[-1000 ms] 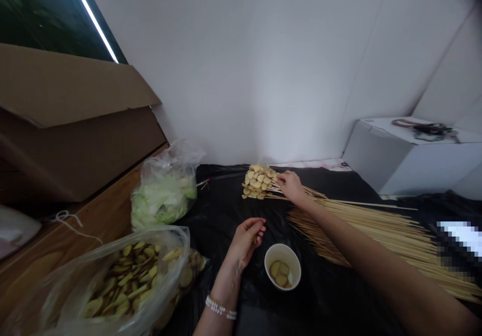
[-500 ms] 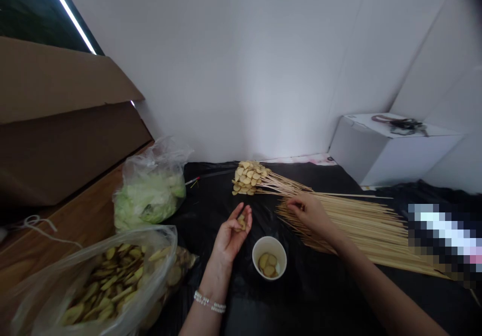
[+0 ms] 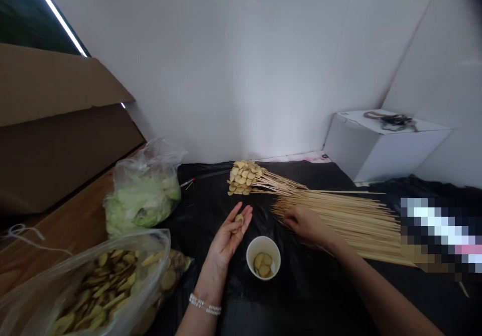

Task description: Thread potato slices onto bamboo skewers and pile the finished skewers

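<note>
"What was on the work surface, then?"

"A black plastic sheet (image 3: 312, 175) covered it, and a wooden counter (image 3: 71, 215) showed beside it on the left."

"And those hands?"

"The left hand (image 3: 228, 240) lay palm up, half open, with one pale slice (image 3: 239, 218) resting in it. The right hand (image 3: 307, 225) was curled, down on a spread of loose wooden skewers (image 3: 339, 220). Had it gripped one? I couldn't tell."

"What lay near them?"

"A white cup (image 3: 263, 258) with a few slices inside stood below and between the hands. Ahead sat a heap of skewered slices (image 3: 241, 178), its sticks fanning toward the loose ones. A clear bag of slices (image 3: 105, 286) and a bag of lettuce (image 3: 143, 200) sat at the sheet's left edge."

"And the room?"

"A white wall (image 3: 226, 75) rose behind everything. A cardboard box (image 3: 56, 140) stood on the left under a strip light (image 3: 56, 14), and a white box (image 3: 384, 150) stood on the right with a dark cord (image 3: 391, 120) on top. Pixelation (image 3: 440, 235) hid whatever lay at the right."
</note>
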Demonstrator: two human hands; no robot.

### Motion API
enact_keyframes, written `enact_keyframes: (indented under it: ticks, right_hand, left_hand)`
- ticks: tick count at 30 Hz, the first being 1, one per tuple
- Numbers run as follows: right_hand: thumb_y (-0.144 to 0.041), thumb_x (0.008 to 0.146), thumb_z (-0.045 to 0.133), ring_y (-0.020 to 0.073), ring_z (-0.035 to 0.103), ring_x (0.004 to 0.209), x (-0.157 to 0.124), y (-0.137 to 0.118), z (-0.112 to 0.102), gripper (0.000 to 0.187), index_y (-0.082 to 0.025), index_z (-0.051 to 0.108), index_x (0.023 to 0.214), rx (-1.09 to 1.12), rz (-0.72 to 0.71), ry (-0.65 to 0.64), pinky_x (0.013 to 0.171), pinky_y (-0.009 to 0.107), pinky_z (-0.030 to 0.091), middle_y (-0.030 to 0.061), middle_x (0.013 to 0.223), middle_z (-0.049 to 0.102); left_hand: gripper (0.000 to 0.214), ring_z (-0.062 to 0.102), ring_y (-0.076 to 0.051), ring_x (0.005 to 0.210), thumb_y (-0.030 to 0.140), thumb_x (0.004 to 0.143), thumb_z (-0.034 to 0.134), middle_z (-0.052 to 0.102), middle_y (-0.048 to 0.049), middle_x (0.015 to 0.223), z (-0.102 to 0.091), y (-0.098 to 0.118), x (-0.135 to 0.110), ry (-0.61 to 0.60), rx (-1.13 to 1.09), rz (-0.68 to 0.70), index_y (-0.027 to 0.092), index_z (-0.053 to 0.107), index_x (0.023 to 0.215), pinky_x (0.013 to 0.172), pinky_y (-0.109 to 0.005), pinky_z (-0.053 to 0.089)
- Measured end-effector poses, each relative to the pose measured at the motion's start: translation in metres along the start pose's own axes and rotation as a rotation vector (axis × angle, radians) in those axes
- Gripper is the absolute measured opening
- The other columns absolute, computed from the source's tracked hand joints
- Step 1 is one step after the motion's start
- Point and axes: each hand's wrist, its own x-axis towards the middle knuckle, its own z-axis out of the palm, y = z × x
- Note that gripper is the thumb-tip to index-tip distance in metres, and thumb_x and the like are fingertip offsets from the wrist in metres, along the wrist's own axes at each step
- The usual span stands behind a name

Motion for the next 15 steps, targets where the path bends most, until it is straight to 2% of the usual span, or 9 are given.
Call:
enact_keyframes:
  ticks: [6, 9, 12, 15]
  right_hand:
    - [-0.016, 0.079, 0.048, 0.0169, 0.056, 0.072, 0.0, 0.042, -0.016, 0.02, -0.018, 0.064, 0.067, -0.137, 0.221, 0.167, 0.065, 0.026, 0.033, 0.0057, 0.074, 0.065]
    - [-0.015, 0.076, 0.05, 0.0175, 0.056, 0.076, -0.001, 0.051, -0.014, 0.015, -0.017, 0.065, 0.071, -0.13, 0.234, 0.156, 0.068, 0.026, 0.034, 0.0064, 0.076, 0.065]
    - [-0.014, 0.075, 0.052, 0.0172, 0.055, 0.078, -0.001, 0.05, -0.01, 0.012, -0.017, 0.064, 0.071, -0.116, 0.2, 0.16, 0.07, 0.026, 0.035, 0.0064, 0.079, 0.064]
    - [-0.015, 0.075, 0.051, 0.0167, 0.055, 0.078, -0.001, 0.045, -0.011, 0.012, -0.017, 0.062, 0.071, -0.102, 0.176, 0.162, 0.071, 0.026, 0.035, 0.006, 0.08, 0.063]
  left_hand:
    - [0.056, 0.054, -0.027, 0.115, -0.006, 0.077, 0.047, 0.056, -0.0241, 0.125, 0.001, -0.004, 0.001, 0.055, 0.057, -0.016, 0.006, 0.045, 0.131, 0.092, -0.033, 0.05]
    - [0.045, 0.057, -0.027, 0.113, 0.001, 0.08, 0.053, 0.059, -0.024, 0.12, 0.001, -0.004, 0.001, 0.075, 0.081, -0.045, 0.004, 0.051, 0.125, 0.091, -0.032, 0.051]
    - [0.038, 0.059, -0.026, 0.109, 0.008, 0.084, 0.052, 0.062, -0.0218, 0.114, 0.0, -0.004, 0.002, 0.102, 0.048, -0.062, 0.005, 0.053, 0.122, 0.089, -0.033, 0.052]
    - [0.039, 0.061, -0.024, 0.106, 0.004, 0.084, 0.048, 0.064, -0.0209, 0.111, -0.001, -0.003, 0.003, 0.11, 0.049, -0.057, 0.006, 0.051, 0.123, 0.087, -0.032, 0.053]
